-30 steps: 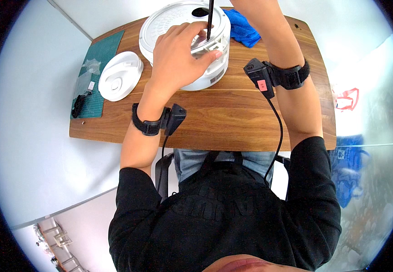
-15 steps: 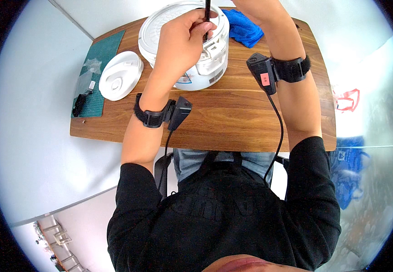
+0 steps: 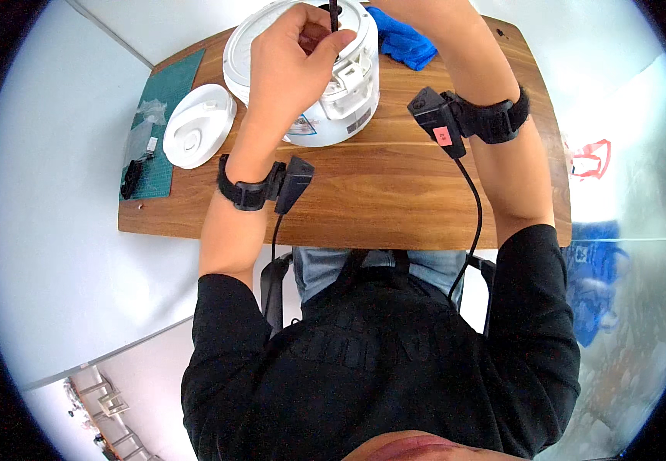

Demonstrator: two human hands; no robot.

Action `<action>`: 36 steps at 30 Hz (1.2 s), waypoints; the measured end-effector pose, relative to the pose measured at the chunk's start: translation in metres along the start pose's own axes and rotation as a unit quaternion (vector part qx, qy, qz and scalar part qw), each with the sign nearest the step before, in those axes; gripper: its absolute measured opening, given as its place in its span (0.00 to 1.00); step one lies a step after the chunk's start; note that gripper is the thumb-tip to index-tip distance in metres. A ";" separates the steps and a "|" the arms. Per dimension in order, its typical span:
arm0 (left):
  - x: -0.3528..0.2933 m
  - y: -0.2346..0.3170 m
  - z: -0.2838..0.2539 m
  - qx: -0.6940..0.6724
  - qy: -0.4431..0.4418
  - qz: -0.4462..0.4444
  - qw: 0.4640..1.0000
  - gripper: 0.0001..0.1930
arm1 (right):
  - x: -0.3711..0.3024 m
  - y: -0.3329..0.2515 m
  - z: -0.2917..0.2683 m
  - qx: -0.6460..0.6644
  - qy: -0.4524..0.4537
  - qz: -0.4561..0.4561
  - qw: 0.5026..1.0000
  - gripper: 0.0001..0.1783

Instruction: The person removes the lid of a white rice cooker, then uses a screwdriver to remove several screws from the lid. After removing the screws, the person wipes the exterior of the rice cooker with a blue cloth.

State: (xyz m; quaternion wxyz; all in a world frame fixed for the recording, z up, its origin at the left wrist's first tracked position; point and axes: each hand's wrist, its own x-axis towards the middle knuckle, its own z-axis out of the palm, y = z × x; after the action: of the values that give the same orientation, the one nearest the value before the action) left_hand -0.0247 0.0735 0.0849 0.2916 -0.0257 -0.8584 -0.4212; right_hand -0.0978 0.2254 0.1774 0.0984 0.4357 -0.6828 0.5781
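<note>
A white round appliance that looks like a rice cooker [image 3: 356,131] stands toward the back of the wooden table. Over its top, my left hand [image 3: 294,58] is closed, thumb and fingers pinching a thin black rod [image 3: 334,19] that stands upright and runs out past the upper edge. The rod's lower end meets the appliance near its front latch. Only the heel of my right hand [image 3: 417,9] shows at the top edge; its fingers are cut off, so what it holds is hidden.
Left of the appliance lies a white oval lid-like part [image 3: 195,134], partly over a green cutting mat [image 3: 165,173] bearing clear plastic wrapping [image 3: 145,127]. A blue cloth [image 3: 406,42] lies behind at the right. Cabled black devices are strapped to both wrists.
The whole view has shifted slightly, with the table contents a little further left and up. My left thumb and fingers have changed position slightly around the rod; the appliance stays in place.
</note>
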 end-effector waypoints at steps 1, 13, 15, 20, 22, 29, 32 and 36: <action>-0.001 0.001 0.000 -0.011 -0.009 0.012 1.000 0.09 | 0.003 0.007 0.001 0.046 -0.006 -0.007 0.999 0.22; 0.002 -0.004 -0.005 0.025 -0.021 -0.006 0.999 0.07 | -0.002 -0.010 -0.002 -0.111 0.003 -0.027 0.993 0.33; 0.002 0.000 -0.005 0.053 -0.020 -0.006 0.998 0.07 | -0.013 -0.017 -0.001 -0.057 0.011 -0.024 0.998 0.34; -0.003 -0.002 -0.003 -0.068 -0.033 0.022 0.997 0.10 | -0.006 0.008 0.008 0.073 0.041 0.003 0.996 0.34; -0.006 -0.004 -0.003 -0.065 -0.028 0.023 0.997 0.10 | 0.002 0.021 0.017 0.114 0.057 -0.008 0.992 0.32; 0.002 -0.013 -0.004 0.012 -0.020 -0.021 1.000 0.11 | 0.001 0.005 0.005 -0.043 0.037 0.009 0.998 0.31; 0.002 -0.013 -0.004 0.019 -0.022 -0.018 0.999 0.11 | 0.002 0.002 0.002 -0.057 0.028 0.043 0.997 0.33; 0.000 -0.013 0.003 -0.091 -0.023 0.033 0.995 0.12 | -0.002 0.002 0.002 0.055 0.059 0.041 0.996 0.32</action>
State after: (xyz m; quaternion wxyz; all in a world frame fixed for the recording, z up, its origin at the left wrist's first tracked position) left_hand -0.0299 0.0675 0.0739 0.2815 -0.0902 -0.8216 -0.4874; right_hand -0.0972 0.2240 0.1741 0.0904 0.3774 -0.6602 0.6430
